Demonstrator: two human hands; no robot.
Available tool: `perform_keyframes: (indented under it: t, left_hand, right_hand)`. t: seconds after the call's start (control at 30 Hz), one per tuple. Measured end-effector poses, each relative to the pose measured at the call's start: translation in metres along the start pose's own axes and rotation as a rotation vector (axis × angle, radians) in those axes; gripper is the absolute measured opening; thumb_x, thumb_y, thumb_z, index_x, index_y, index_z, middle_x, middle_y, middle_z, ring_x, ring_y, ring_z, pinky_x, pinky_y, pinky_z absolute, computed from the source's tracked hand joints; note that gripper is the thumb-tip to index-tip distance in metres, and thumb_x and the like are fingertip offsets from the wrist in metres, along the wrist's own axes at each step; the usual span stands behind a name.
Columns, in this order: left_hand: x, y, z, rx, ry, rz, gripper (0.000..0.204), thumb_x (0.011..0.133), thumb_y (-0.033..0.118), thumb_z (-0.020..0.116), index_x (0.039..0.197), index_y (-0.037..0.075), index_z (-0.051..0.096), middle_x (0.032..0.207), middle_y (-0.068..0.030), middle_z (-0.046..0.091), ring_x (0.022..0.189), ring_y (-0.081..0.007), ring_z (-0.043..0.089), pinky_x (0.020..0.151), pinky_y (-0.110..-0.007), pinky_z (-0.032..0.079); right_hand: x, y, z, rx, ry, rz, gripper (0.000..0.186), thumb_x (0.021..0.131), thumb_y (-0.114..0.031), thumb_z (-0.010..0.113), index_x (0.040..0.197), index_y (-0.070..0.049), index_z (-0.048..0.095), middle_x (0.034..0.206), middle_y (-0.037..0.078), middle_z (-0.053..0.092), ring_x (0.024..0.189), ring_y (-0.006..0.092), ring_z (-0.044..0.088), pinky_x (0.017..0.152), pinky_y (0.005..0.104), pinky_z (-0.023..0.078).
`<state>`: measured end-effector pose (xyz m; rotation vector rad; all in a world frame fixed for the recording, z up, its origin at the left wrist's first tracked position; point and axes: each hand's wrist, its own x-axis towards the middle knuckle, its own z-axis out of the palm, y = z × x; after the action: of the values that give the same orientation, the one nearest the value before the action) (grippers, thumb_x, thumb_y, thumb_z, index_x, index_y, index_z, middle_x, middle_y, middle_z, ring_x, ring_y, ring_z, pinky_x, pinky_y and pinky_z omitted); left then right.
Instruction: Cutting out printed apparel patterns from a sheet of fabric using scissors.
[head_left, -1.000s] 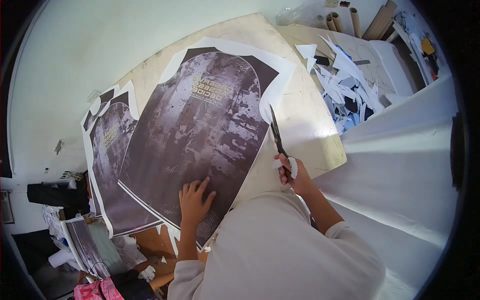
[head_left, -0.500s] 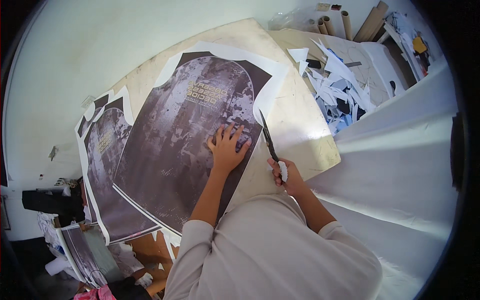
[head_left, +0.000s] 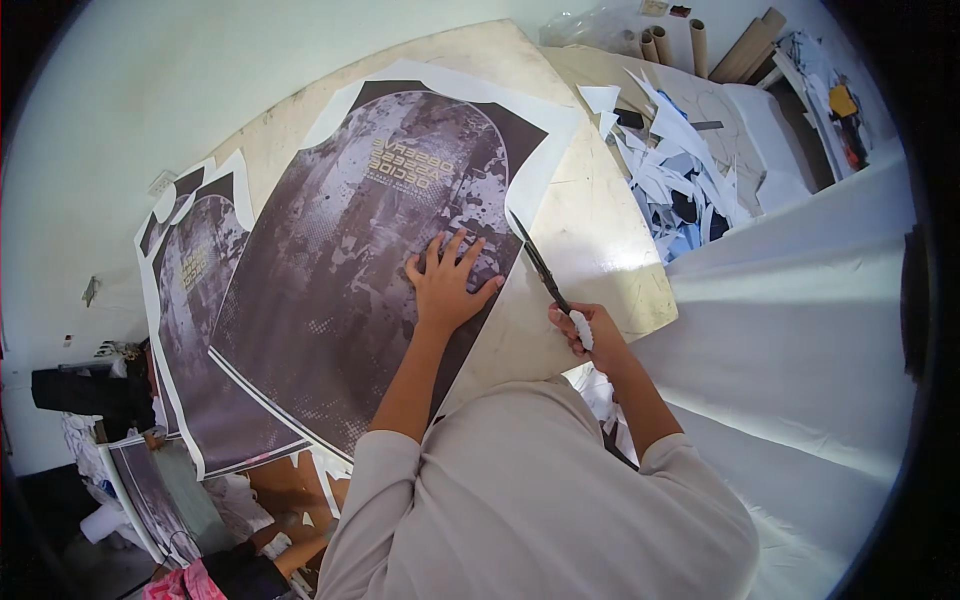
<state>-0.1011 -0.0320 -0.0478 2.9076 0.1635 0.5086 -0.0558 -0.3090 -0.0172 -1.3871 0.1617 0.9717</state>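
Note:
A large dark printed sheet (head_left: pixel 340 260) with a white border lies on a pale wooden table (head_left: pixel 590 210). My left hand (head_left: pixel 445 283) presses flat on the sheet, fingers spread, near its right edge. My right hand (head_left: pixel 588 335) grips black scissors (head_left: pixel 538 265) by the handles. The blades point up along the sheet's right white border. A second printed sheet (head_left: pixel 195 310) of the same kind lies to the left, partly under the first.
A heap of white and dark paper offcuts (head_left: pixel 680 180) lies at the table's right end. Cardboard tubes (head_left: pixel 665 42) stand at the back right. White cloth (head_left: pixel 800 330) stretches along the right. More prints and scraps (head_left: pixel 160 500) lie at lower left.
My left hand slid from the sheet's lower part up toward its right edge and settled near the scissors. The right hand with the scissors stayed along the right border.

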Motion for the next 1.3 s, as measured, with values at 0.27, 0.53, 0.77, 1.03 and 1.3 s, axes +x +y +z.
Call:
perform_keyframes:
  t: [0.27, 0.53, 0.77, 1.03, 1.3]
  left_hand:
    - [0.001, 0.003, 0.000, 0.008, 0.008, 0.001, 0.067, 0.085, 0.067, 0.068, 0.140, 0.028, 0.065, 0.153, -0.0018, 0.053, 0.142, -0.0297, 0.043, 0.109, -0.061, 0.024]
    - [0.000, 0.005, -0.002, 0.003, -0.005, 0.005, 0.067, 0.085, 0.066, 0.069, 0.140, 0.028, 0.064, 0.154, -0.0011, 0.053, 0.142, -0.0295, 0.043, 0.109, -0.061, 0.024]
    - [-0.002, 0.007, -0.003, -0.010, -0.013, 0.005, 0.059, 0.092, 0.059, 0.064, 0.141, 0.027, 0.064, 0.154, -0.0031, 0.053, 0.143, -0.0311, 0.042, 0.110, -0.062, 0.022]
    - [-0.006, 0.003, 0.001, -0.004, -0.021, 0.009, 0.048, 0.100, 0.049, 0.056, 0.142, 0.027, 0.063, 0.154, -0.0042, 0.053, 0.141, -0.0322, 0.044, 0.110, -0.063, 0.023]
    - [-0.008, -0.002, 0.003, -0.040, -0.065, -0.015, 0.045, 0.101, 0.038, 0.051, 0.144, 0.031, 0.061, 0.157, -0.0014, 0.050, 0.144, -0.0316, 0.042, 0.111, -0.063, 0.022]
  right_hand:
    - [0.007, -0.002, -0.008, -0.072, -0.021, 0.008, 0.027, 0.093, -0.031, 0.080, 0.106, -0.009, 0.074, 0.064, -0.012, 0.051, 0.048, 0.0011, 0.042, 0.044, 0.0203, 0.028]
    - [0.018, 0.005, 0.013, 0.010, 0.003, -0.049, 0.021, 0.096, -0.029, 0.077, 0.102, -0.010, 0.072, 0.062, -0.010, 0.050, 0.046, 0.0043, 0.045, 0.042, 0.0229, 0.032]
    - [0.029, 0.011, 0.047, 0.168, 0.055, -0.075, 0.024, 0.090, -0.029, 0.084, 0.098, -0.008, 0.075, 0.062, -0.008, 0.050, 0.045, 0.0053, 0.046, 0.041, 0.0250, 0.035]
    - [0.044, 0.022, 0.093, 0.314, 0.071, -0.144, 0.019, 0.100, -0.025, 0.071, 0.096, -0.006, 0.068, 0.065, -0.003, 0.054, 0.049, 0.0102, 0.052, 0.043, 0.0271, 0.038]
    - [0.053, 0.021, 0.126, 0.346, 0.167, -0.175, 0.027, 0.098, -0.033, 0.073, 0.098, -0.007, 0.068, 0.065, -0.003, 0.055, 0.047, 0.0105, 0.050, 0.042, 0.0285, 0.037]
